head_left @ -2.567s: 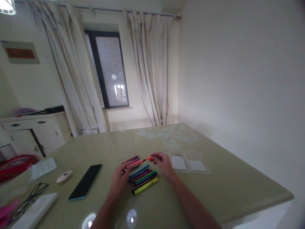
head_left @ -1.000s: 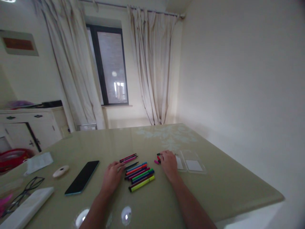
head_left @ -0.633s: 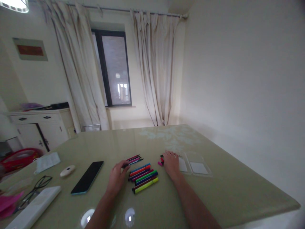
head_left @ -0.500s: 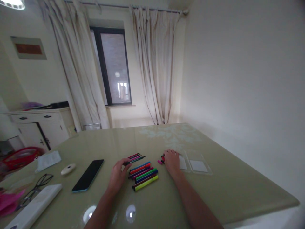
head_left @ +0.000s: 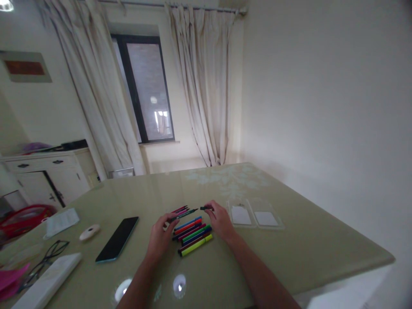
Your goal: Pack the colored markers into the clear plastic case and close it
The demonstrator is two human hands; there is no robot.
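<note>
My left hand (head_left: 162, 235) is closed on a dark green felt-tip pen (head_left: 186, 214), uncapped, its tip pointing right. In my right hand (head_left: 219, 219) a small dark pen cap (head_left: 203, 208) is pinched between thumb and fingers, just short of the pen's tip and apart from it. Behind the held pen lie several uncapped pens (head_left: 180, 209), pink and red among them. Between my hands sits a row of capped felt-tip pens, with an orange pen (head_left: 189, 225), a green pen (head_left: 195, 233) and a yellow pen (head_left: 197, 246) nearest me.
Right of my right hand lies an opened clear plastic case (head_left: 254, 224) with white inserts. To the left are a black phone (head_left: 117, 239), a cream oval object (head_left: 89, 232), eyeglasses (head_left: 48, 259), a long white box (head_left: 48, 283) and a white sheet (head_left: 62, 222). A wall borders the table's right.
My right hand has moved left from the loose caps beside the case and now holds a dark cap near the pen's tip. My left hand keeps hold of the pen. The view has shifted slightly.
</note>
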